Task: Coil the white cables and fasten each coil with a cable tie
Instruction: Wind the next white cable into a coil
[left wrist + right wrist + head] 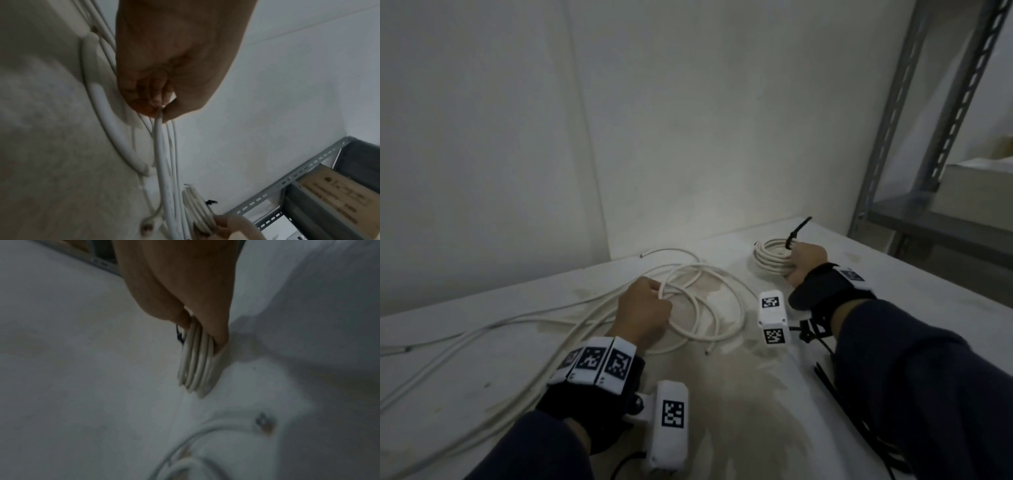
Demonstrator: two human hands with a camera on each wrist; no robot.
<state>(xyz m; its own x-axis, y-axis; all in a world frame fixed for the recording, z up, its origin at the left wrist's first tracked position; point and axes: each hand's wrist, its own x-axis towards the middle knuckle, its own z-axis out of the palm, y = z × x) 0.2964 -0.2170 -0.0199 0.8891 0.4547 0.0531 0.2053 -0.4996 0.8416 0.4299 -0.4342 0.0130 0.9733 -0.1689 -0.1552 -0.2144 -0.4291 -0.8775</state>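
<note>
Pale surface [722,394] carries both jobs; right hand [806,265] grips tied coil [770,258] upper right, seemingly parking it; left hand [643,313] clamps loose cable [709,308] mid-frame, keeping loops gathered.

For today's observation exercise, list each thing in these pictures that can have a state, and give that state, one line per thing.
Tied coil: wound tight, black cable tie around it, tail sticking up.
Loose white cable: partly looped on the table, not tied.
Left hand: grips the loose cable's loops.
Right hand: holds the tied coil.
Spare cable ties: lying on the table, unused.
</note>
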